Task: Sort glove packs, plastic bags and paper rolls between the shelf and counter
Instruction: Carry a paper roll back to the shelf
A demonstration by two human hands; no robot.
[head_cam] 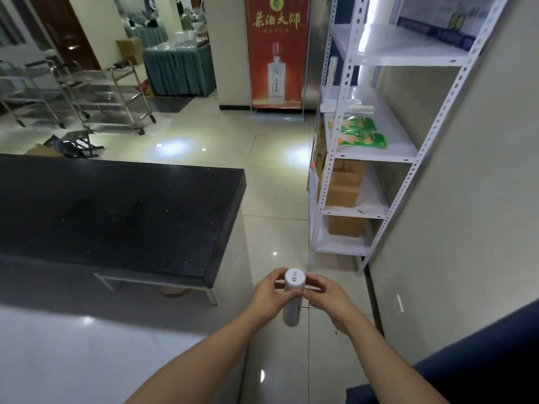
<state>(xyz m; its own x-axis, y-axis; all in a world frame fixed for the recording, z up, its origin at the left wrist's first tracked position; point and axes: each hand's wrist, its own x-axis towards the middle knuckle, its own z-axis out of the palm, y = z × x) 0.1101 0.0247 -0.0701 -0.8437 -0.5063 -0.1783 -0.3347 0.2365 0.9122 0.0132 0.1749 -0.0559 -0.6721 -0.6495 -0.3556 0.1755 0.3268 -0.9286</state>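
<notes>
**Head view: roll held in both hands, between counter and shelf**

We have the white roll [294, 279] upright in front of us, its labelled end cap facing up at the camera and its body hanging down between our palms. Our left hand [269, 294] wraps it from one side, with its fingers [277, 275] curled round the top just under the cap. Our right hand [328, 297] closes on it from the other side, its fingers [316, 282] bent in and pinching near the cap's edge. So both hands grip the roll, and it touches nothing else, with only floor [277, 199] below it.

Beyond the right fingers and off to their right stands the shelf [376, 155]. On the tier well above the fingertips lie green glove packs [360, 134]. Behind them is what we take for clear bags [357, 107], though the blur keeps us from being sure. Boxes [342, 188] fill the lower tiers. Left of the left fingers and farther out runs the dark counter [116, 205].

We judge the step in hand to be carrying the roll to its place, and we cannot tell from here which side that is. To do it well, we should shift one hand down to the middle of the body, since a hold near the cap alone lets the long lower end swing. That would free the other hand. We should then lay the roll on its side against something that stops it, or stand it on its flat end, so it cannot roll off an edge.
</notes>
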